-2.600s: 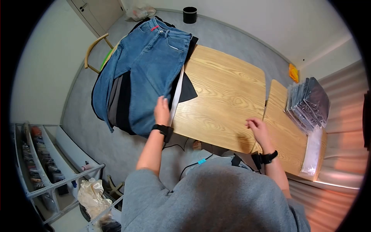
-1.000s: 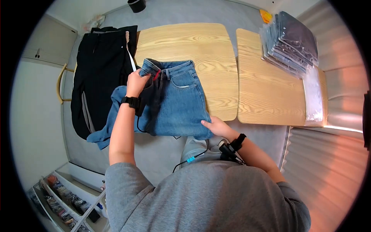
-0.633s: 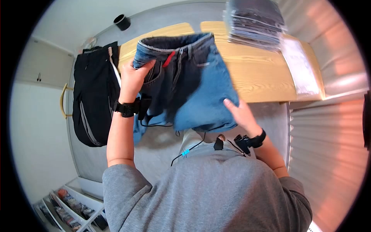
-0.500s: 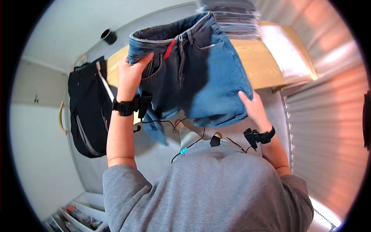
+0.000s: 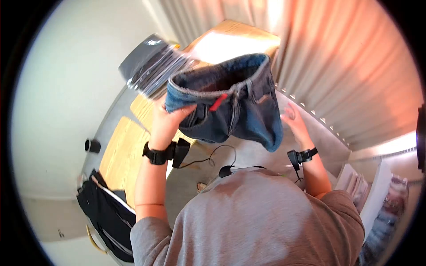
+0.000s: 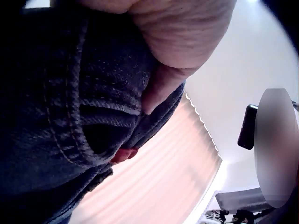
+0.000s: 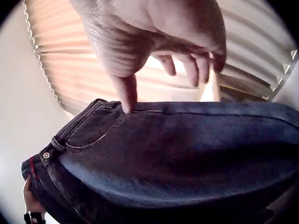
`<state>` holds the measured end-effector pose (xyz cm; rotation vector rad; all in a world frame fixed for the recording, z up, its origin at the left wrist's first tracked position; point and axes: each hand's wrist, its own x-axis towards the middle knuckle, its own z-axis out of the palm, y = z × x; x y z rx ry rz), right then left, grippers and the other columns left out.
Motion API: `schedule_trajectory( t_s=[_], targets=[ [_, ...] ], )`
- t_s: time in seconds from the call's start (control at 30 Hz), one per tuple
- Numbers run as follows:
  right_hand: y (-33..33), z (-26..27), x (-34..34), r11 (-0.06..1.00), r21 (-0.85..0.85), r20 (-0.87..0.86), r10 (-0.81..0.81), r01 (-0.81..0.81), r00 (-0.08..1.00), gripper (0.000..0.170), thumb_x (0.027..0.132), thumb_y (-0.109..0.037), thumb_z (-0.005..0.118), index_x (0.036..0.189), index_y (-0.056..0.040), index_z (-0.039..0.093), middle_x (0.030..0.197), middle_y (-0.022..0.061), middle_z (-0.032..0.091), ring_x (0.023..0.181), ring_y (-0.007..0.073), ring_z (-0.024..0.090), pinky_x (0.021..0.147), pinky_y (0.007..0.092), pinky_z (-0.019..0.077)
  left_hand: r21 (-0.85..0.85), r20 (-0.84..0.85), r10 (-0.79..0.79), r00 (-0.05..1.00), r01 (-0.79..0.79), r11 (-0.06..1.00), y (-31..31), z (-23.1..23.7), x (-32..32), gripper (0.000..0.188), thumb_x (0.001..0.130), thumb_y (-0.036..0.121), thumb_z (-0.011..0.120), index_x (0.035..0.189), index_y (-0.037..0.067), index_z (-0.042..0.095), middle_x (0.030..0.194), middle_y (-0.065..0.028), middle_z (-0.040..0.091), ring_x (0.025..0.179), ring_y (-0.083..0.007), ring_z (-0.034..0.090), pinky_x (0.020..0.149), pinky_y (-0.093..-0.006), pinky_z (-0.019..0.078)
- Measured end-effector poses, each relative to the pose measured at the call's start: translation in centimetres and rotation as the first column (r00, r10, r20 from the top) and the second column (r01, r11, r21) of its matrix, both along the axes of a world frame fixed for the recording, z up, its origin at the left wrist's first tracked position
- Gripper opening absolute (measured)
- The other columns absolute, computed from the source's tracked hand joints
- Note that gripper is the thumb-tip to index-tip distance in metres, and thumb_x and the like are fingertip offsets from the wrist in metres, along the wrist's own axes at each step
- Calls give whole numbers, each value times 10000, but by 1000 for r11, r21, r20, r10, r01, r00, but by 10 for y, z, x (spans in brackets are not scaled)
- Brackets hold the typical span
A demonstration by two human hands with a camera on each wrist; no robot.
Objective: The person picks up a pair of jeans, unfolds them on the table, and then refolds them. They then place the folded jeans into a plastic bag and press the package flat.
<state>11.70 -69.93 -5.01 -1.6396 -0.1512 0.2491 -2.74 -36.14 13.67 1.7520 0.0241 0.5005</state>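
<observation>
Blue jeans point(image 5: 253, 111) hang in the air before the person, waistband up and gaping, a red tag point(image 5: 218, 102) near the front. The left hand point(image 5: 165, 122) grips the waistband at its left side, thumb on the outside; in the left wrist view the thumb presses the denim point(image 6: 107, 70) beside a pocket. Just off the right edge of the jeans is the right hand point(image 5: 296, 124), its fingers apart and loosely bent. In the right wrist view that hand point(image 7: 159, 42) is above the side seam of the jeans point(image 7: 187, 144), its thumb tip at the denim and the other fingers off it.
Behind the jeans, a stack of plastic-wrapped garments point(image 5: 155, 66) lies on a wooden table point(image 5: 120, 153). Black trousers point(image 5: 106, 213) lie at the lower left. A curtain point(image 5: 337, 66) hangs at the right, with shelves of garments point(image 5: 372, 199) below. A black bin point(image 5: 92, 146) stands at the left.
The jeans have been lifted off the black trousers and carried rightward as the person turned toward the curtain. The left hand keeps its hold on the waistband; the right hand has let go of the jeans' side.
</observation>
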Motion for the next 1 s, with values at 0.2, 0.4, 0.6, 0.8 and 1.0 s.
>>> schedule_trajectory(
  t_s=[0.2, 0.4, 0.6, 0.8, 1.0],
  targets=[
    [-13, 4, 21, 938, 344, 84, -66, 33, 994, 671, 752, -129, 721, 1327, -36, 388, 1294, 120, 479, 1205, 206, 424, 1024, 342, 311, -27, -62, -232, 971, 231, 973, -41, -3, 16, 193, 739, 0, 703, 929, 3, 670, 856, -3, 669, 778, -75, 593, 725, -243, 486],
    [-22, 19, 11, 797, 601, -44, 109, -61, 993, 359, 822, -158, 676, 1114, 14, 557, 1055, 59, 623, 941, 135, 579, 863, 273, 451, 10, -182, -182, 966, 187, 982, -15, -14, 10, 215, 748, 7, 702, 956, -9, 654, 902, -31, 677, 814, -89, 611, 753, -253, 493],
    [-19, 43, 2, 860, 507, 47, 27, -47, 999, 260, 864, -181, 636, 1031, 15, 605, 976, 41, 643, 863, 109, 591, 801, 251, 462, -22, -276, -177, 945, 178, 984, 26, -49, -5, 352, 757, 114, 737, 1059, -11, 607, 978, -40, 660, 890, -104, 595, 825, -271, 468],
    [-11, 62, 0, 917, 367, 131, 117, -158, 984, 268, 880, -193, 616, 1035, 26, 600, 966, 28, 635, 848, 86, 569, 793, 246, 456, -75, -332, -185, 925, 169, 983, 36, -60, -20, 328, 798, 131, 701, 1077, -11, 603, 993, -35, 653, 897, -102, 575, 834, -267, 448],
    [-11, 85, -5, 910, 262, 157, 287, -320, 945, 376, 823, -190, 679, 1102, 31, 560, 1019, 36, 619, 912, 99, 562, 849, 257, 448, -59, -253, -127, 959, 116, 991, 35, -79, -18, 337, 822, 86, 657, 1139, 15, 570, 1051, -26, 629, 953, -122, 562, 871, -280, 432]
  ],
)
